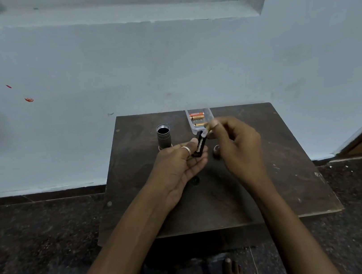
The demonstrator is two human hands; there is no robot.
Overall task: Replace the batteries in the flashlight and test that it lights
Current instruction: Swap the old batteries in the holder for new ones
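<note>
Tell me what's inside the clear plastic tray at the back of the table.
The clear tray holds orange-and-gold batteries, at least two. The right hand covers its near end, so the full count is hidden.

On the table (pixel 276 181), the flashlight body (pixel 163 136) stands left of the tray (pixel 194 131), which apparently holds batteries (pixel 196 115).

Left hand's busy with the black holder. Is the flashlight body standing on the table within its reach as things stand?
Probably yes: the flashlight body stands just beyond the left hand with nothing between them, but that hand would first have to put down the black battery holder.
</note>
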